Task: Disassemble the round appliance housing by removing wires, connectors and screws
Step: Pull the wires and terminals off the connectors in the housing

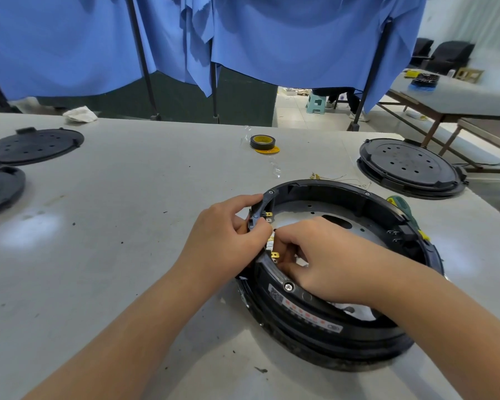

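Black round housing (pixel 341 321) flat, open side up; left hand (pixel 223 238) gripping rim, right hand (pixel 326 255) pinching inside.

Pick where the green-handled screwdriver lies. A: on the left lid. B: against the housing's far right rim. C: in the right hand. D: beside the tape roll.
B: the screwdriver rests against the far right outside of the housing rim, away from both hands.
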A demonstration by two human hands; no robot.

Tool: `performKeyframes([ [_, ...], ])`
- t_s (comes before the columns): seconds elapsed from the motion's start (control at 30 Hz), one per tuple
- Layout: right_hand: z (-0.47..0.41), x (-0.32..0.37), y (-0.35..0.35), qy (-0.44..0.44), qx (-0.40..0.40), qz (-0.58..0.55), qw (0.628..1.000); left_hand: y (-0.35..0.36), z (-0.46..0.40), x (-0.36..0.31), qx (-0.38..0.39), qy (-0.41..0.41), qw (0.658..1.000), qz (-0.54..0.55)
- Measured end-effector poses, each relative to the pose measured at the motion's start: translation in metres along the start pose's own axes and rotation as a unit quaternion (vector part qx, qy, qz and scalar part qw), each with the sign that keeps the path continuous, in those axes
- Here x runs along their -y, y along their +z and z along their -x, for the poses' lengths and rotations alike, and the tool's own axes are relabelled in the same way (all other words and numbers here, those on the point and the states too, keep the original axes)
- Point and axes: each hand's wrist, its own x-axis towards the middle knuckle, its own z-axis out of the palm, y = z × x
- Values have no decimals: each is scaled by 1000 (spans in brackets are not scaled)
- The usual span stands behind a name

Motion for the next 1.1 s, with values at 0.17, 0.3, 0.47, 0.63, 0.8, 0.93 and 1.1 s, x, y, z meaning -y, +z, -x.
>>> performKeyframes([
  [0.17,0,0,1,-7,-11,31,999,1,0,-2,-3,-5,1000,4],
  [0.3,0,1,0,-5,-3,34,999,0,0,-1,2,-3,1000,2],
  [0.47,-1,-1,0,-5,2,13,1000,0,0,-1,7,5,1000,0],
  [0.63,-1,-2,0,-9,-5,9,1000,0,0,-1,6,6,1000,0],
  [0.8,-1,-1,0,-16,-14,35,999,0,0,-2,6,3,1000,2],
  [0.93,-1,-1,0,-14,-14,40,999,0,-1,-3,6,1,1000,2],
  [1.1,0,0,-1,-6,-3,21,1000,-1,0,-2,8,1,1000,-4],
])
